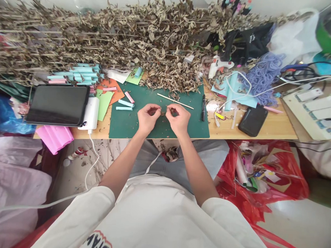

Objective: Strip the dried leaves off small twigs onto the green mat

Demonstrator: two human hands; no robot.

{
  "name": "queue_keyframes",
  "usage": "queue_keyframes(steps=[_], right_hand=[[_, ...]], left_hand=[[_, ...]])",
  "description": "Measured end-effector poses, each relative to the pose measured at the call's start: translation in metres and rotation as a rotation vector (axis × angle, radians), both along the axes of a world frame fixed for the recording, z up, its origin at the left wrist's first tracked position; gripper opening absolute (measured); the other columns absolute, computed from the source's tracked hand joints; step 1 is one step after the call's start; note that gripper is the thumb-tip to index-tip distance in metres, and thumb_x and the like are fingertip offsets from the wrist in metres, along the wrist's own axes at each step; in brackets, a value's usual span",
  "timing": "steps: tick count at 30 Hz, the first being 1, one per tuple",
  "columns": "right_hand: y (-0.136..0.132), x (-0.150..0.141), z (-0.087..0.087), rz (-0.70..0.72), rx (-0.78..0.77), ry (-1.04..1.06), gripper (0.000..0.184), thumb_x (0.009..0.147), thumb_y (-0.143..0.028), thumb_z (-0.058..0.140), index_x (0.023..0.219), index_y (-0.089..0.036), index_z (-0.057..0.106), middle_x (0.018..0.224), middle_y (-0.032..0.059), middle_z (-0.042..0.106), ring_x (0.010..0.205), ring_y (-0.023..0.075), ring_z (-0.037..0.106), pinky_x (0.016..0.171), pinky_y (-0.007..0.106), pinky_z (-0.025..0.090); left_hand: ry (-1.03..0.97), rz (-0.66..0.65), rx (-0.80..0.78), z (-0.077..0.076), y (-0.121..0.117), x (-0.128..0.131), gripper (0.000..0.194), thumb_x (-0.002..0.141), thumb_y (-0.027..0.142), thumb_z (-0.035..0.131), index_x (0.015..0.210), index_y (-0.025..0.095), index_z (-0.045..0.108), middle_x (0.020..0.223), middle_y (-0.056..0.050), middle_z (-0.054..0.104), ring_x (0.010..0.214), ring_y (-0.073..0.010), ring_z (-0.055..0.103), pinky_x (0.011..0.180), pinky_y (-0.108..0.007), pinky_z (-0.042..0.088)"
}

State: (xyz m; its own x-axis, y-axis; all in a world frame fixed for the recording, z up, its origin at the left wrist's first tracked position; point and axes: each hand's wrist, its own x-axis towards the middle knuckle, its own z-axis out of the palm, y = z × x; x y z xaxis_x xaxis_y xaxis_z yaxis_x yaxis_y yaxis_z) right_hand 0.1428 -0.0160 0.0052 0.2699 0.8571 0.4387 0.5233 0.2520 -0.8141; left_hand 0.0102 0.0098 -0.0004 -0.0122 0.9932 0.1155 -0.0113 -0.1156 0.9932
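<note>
Over the front half of the green cutting mat [121, 125], my left hand [148, 117] and my right hand [179, 119] face each other a small gap apart. Each is closed in a pinch of thumb and forefinger. A small brown bit, like dried leaf, shows between the fingertips, too small to make out surely. Behind them lies a thin wooden stick [175, 101]. A heap of dried leaves [170, 78] covers the mat's back edge, and leaf crumbs dot the mat. To the left are short blue paper rolls [124, 108] and a pink roll [129, 97].
Dried leafy stalks [103, 35] lie along the back. A tablet [58, 104] and white power bank [90, 113] stand left. A black pen [203, 108], glue gun [220, 65], purple cord [263, 77] and dark phone-like case [253, 120] are right. A red bag [293, 175] hangs below.
</note>
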Motion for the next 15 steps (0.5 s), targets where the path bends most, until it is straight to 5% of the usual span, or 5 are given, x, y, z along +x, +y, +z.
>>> queue_keyframes(steps=[7, 15], right_hand=[[0.001, 0.003, 0.002, 0.106, -0.04, -0.055, 0.022, 0.083, -0.016, 0.053, 0.096, -0.024, 0.07, 0.101, 0.0047, 0.073, 0.097, 0.0199, 0.067, 0.089, 0.037, 0.056], [0.002, 0.007, -0.006, 0.073, -0.096, 0.009, 0.04, 0.078, -0.008, 0.038, 0.094, -0.023, 0.071, 0.099, 0.0031, 0.075, 0.094, 0.0182, 0.069, 0.089, 0.035, 0.057]], left_hand=[[0.254, -0.064, 0.154, 0.01, 0.001, -0.003, 0.012, 0.081, 0.017, 0.064, 0.088, 0.017, 0.073, 0.096, -0.007, 0.071, 0.087, -0.0163, 0.067, 0.073, -0.027, 0.057], [0.512, -0.118, 0.256, 0.024, 0.001, -0.021, 0.028, 0.085, 0.009, 0.053, 0.104, 0.017, 0.072, 0.104, -0.008, 0.071, 0.089, -0.0164, 0.066, 0.077, -0.028, 0.055]])
